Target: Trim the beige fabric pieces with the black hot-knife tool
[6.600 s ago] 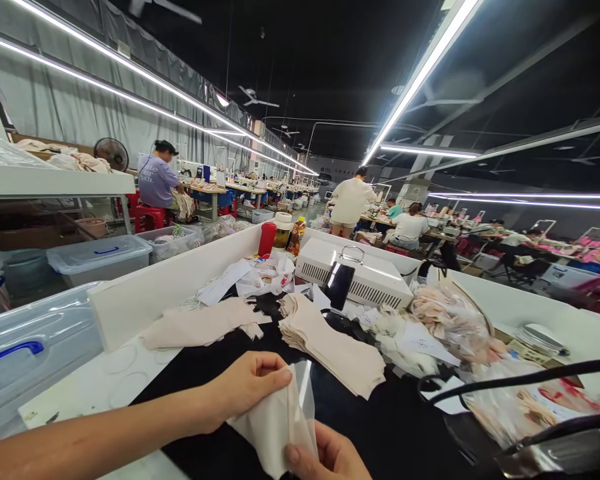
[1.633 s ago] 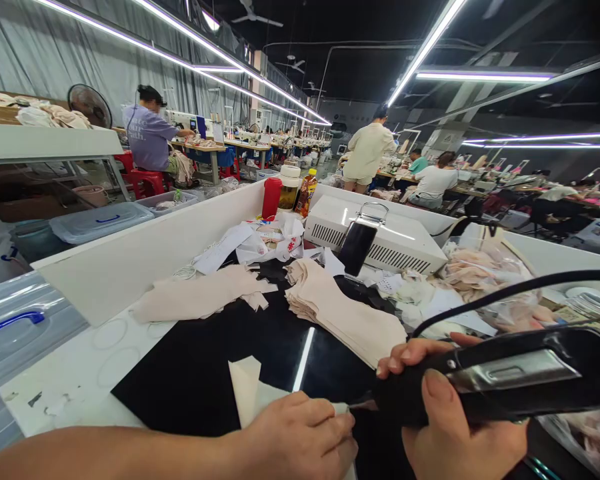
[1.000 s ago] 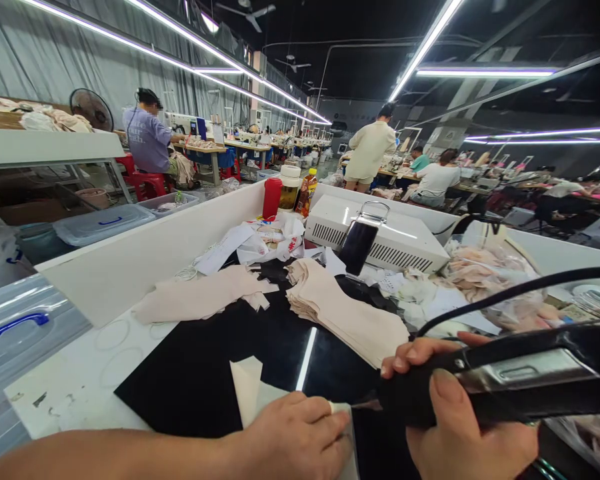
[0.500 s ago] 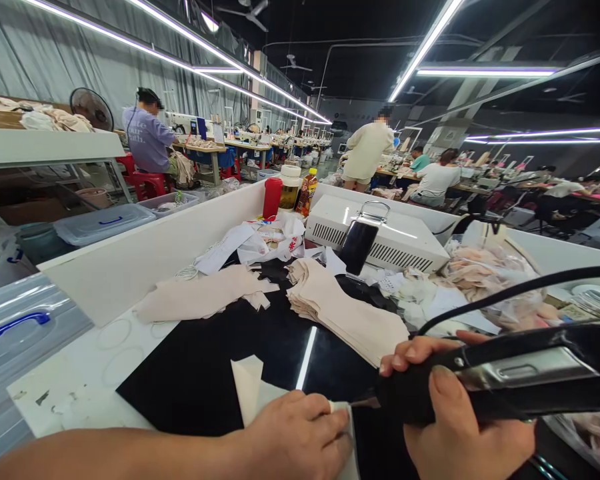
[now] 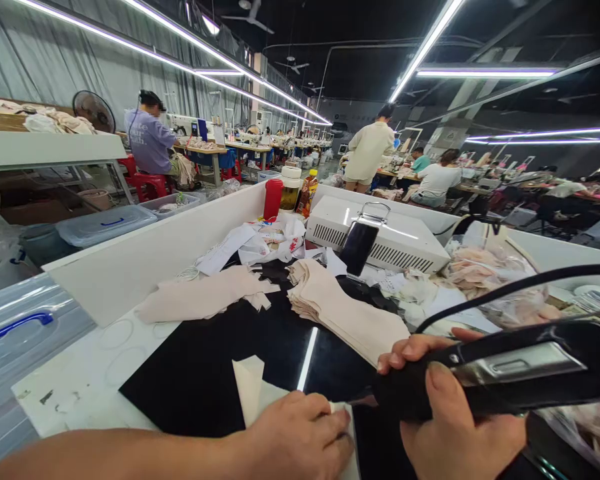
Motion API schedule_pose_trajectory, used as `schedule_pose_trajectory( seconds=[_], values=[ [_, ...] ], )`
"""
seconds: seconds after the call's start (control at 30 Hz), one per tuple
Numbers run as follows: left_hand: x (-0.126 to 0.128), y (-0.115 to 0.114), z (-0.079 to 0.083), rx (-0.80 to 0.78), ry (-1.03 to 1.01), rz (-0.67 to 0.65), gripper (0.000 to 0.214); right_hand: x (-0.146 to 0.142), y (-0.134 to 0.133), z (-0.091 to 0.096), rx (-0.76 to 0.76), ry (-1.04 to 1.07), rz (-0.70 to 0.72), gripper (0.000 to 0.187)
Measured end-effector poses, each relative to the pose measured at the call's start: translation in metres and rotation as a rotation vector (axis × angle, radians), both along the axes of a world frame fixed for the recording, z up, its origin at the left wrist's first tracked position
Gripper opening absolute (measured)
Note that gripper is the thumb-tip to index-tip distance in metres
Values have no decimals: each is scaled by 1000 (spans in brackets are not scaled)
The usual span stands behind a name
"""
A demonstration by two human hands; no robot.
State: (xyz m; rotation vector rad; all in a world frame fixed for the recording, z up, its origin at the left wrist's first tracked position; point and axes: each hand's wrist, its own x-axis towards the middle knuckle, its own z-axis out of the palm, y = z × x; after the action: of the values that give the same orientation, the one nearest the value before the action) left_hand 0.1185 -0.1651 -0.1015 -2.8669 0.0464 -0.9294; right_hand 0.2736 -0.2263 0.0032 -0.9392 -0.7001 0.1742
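My left hand (image 5: 300, 437) presses down, fingers curled, on a small cream fabric piece (image 5: 249, 387) at the near edge of the glossy black board (image 5: 195, 373). One corner of that fabric is folded up, and much of it is hidden under the hand. My right hand (image 5: 455, 420) is wrapped round a black corded hand cutter (image 5: 505, 373) with a silver lever on its side. Its flat metal tip (image 5: 366, 400) points left, close to the fabric's right edge; whether they touch I cannot tell. Beyond lie a stack of beige cut pieces (image 5: 347, 310) and another beige pile (image 5: 200, 293).
A white vented box (image 5: 380, 230) stands at the back, with a phone (image 5: 359, 247) leaning before it. Low white walls (image 5: 170, 257) border the table. Bottles (image 5: 291, 187) and a red container (image 5: 273, 199) stand behind. The black cable (image 5: 520, 287) arcs over the right side. Other people work farther off.
The cutter and my right hand have shifted slightly left and tilted a little. My left hand stays pressed on the fabric. The whole view has moved marginally.
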Motion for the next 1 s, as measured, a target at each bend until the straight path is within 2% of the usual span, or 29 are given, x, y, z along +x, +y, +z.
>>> schedule_pose_trajectory(
  seconds=[0.23, 0.5, 0.73, 1.0],
  values=[
    [0, 0, 0, -5, 0, 14, 22, -4, 2, -4, 13, 21, 65, 40],
    [2, -1, 0, -30, -92, 14, 16, -4, 3, -7, 16, 13, 58, 43],
    [-1, -2, 0, -27, 29, 19, 19, -5, 4, -4, 18, -25, 54, 40],
    [0, 0, -1, -22, 88, 3, 30, -4, 3, -3, -24, 29, 50, 40]
  ],
)
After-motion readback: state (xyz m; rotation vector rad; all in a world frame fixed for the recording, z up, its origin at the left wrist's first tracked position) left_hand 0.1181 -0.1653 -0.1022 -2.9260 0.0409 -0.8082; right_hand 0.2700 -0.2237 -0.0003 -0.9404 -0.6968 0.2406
